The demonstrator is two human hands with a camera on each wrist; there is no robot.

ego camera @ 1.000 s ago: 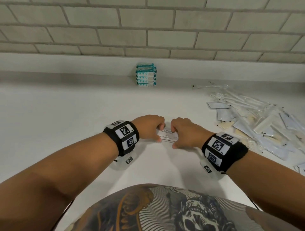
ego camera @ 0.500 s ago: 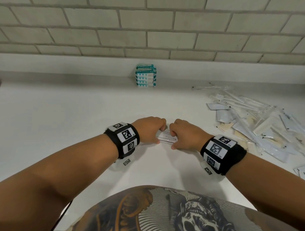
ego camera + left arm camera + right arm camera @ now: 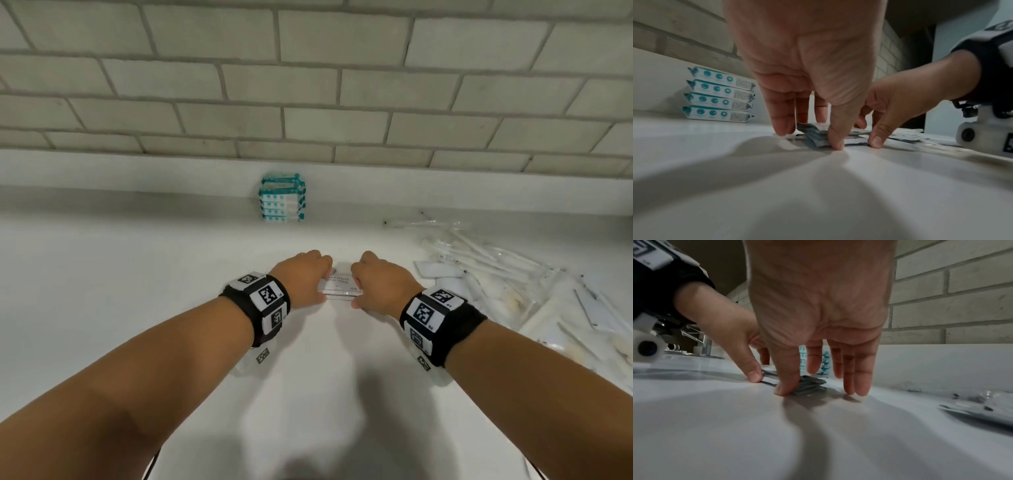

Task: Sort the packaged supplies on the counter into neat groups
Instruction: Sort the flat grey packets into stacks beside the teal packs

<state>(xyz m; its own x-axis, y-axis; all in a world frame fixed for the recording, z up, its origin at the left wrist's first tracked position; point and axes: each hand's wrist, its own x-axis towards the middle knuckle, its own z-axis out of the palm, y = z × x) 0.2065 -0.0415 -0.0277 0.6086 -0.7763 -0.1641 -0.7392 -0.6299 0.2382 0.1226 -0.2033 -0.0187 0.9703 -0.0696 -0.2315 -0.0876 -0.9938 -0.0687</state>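
Both hands square a small stack of sachets on the counter.
Left hand (image 3: 305, 279) and right hand (image 3: 375, 284) pinch the sachets (image 3: 339, 286) from either side, fingers curled; loose packets (image 3: 513, 294) at 3 o'clock, stacked teal packs (image 3: 282, 202) at 12.

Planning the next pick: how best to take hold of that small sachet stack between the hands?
Probably by its two short ends, from above. The sachet stack lies flat on the counter, thin and loose, so squeezing both ends keeps it aligned. The left hand and right hand already bracket it that way, thumbs on the near edge, fingers at the far side.
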